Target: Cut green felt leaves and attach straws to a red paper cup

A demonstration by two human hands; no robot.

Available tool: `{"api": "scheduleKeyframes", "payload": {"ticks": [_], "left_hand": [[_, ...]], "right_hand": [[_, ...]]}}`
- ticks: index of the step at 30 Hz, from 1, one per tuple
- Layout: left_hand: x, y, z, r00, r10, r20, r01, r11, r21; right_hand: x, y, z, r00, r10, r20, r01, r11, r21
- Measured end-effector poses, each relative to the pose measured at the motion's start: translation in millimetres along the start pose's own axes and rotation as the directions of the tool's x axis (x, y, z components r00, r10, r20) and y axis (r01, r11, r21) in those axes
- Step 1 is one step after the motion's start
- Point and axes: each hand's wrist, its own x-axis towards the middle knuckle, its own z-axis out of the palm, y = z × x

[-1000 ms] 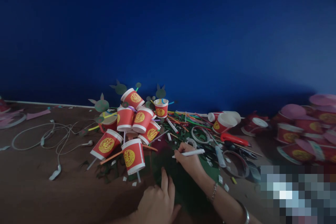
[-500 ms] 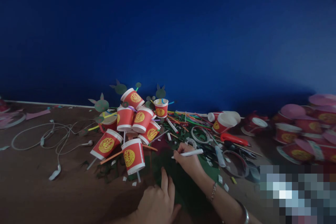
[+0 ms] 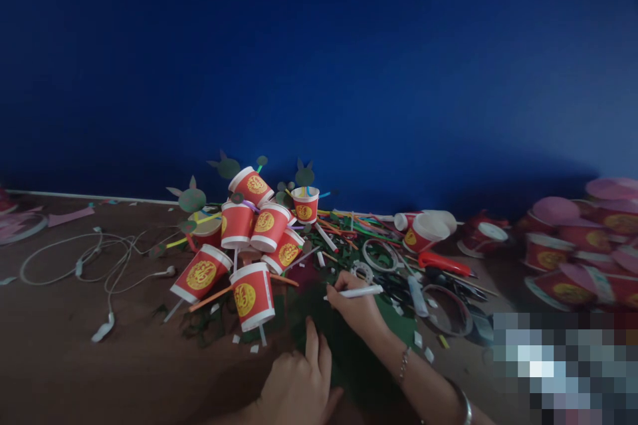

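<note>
Here, from the left, earphone cables (image 3: pixel 100 265) trail beside tumbled red paper cups (image 3: pixel 252 295). The left hand (image 3: pixel 296 385) lies flat, fingers loosely spread, pinning the dark green sheet (image 3: pixel 349 358) to the desk. The right hand (image 3: pixel 356 305) pinches a white pen (image 3: pixel 355 292), apparently mid-marking; tracing onward needs that sheet held steady.
</note>
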Motion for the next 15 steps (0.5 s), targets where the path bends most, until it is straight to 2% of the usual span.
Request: {"api": "scheduleKeyframes", "payload": {"ticks": [15], "left_hand": [[-0.7, -0.5, 0.3, 1.0, 0.001, 0.0, -0.001, 1.0, -0.003]], "right_hand": [[0.4, 0.6, 0.3, 0.999, 0.036, -0.011, -0.036, 0.998, 0.05]]}}
